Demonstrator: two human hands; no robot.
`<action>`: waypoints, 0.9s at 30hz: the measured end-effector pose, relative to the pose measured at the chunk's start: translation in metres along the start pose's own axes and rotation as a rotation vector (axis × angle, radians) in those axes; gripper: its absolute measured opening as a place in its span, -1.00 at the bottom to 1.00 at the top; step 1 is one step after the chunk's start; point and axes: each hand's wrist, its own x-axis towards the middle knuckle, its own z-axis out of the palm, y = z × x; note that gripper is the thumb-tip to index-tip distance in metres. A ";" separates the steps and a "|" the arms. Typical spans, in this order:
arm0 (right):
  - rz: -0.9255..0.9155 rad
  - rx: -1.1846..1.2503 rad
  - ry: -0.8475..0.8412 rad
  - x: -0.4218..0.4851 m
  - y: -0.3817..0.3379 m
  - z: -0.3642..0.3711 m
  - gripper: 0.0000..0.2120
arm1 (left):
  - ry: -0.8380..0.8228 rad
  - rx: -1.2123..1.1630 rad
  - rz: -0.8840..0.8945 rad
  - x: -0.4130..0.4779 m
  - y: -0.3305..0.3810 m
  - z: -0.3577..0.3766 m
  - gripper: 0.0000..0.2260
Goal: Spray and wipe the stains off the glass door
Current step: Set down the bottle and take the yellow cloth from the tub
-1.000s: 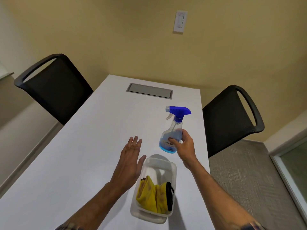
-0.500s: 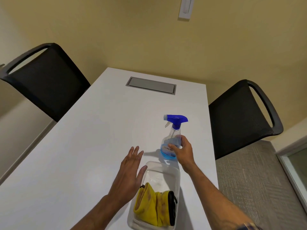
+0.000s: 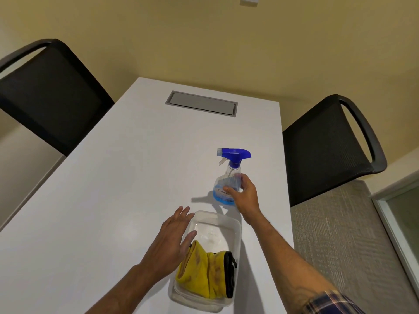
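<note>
1. White table is filling the view, with two black chairs beside it.
2. Clear plastic tub is holding a yellow cloth.
3. Left hand is hovering flat, fingers spread, at the tub's edge.
4. Right hand is gripping the spray bottle, standing upright behind the tub.

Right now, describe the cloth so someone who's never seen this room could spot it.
On the white table, nearest the camera, sits a clear plastic tub. The cloth lies bunched in its near end, beside the left hand. It is the only yellow thing here, with a black edge.
</note>
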 end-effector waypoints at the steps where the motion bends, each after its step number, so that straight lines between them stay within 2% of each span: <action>1: 0.001 -0.020 -0.002 -0.001 -0.001 -0.002 -0.61 | -0.010 -0.005 -0.004 -0.002 -0.001 0.000 -0.17; 4: 0.037 -0.092 -0.017 -0.007 -0.008 -0.008 -0.53 | -0.012 -0.004 0.014 -0.008 -0.001 -0.001 -0.20; 6: 0.095 -0.155 0.047 -0.018 -0.014 -0.012 -0.45 | -0.012 0.010 0.047 -0.015 0.001 0.000 -0.25; 8: 0.107 -0.164 0.193 -0.042 -0.022 -0.011 -0.53 | -0.022 0.008 0.076 -0.025 0.005 0.000 -0.31; 10: 0.048 -0.137 0.267 -0.074 -0.026 -0.006 -0.70 | -0.062 -0.002 0.092 -0.035 0.009 -0.001 -0.34; 12: 0.018 -0.194 0.171 -0.103 -0.025 0.001 -0.78 | -0.121 0.017 0.112 -0.041 0.014 -0.004 -0.26; 17: 0.051 -0.759 -0.326 -0.136 -0.022 0.010 -0.49 | -0.213 0.173 0.170 -0.044 0.013 -0.002 0.02; 19: 0.013 -0.980 -0.455 -0.140 -0.019 0.015 -0.48 | -0.226 0.239 0.172 -0.044 0.008 0.005 0.06; 22: -0.012 -1.197 -0.552 -0.143 -0.011 0.021 -0.55 | -0.227 0.281 0.173 -0.046 0.001 0.014 0.09; 27: -0.092 -1.371 -0.577 -0.145 -0.005 0.026 -0.65 | -0.210 0.229 0.147 -0.048 -0.005 0.022 0.12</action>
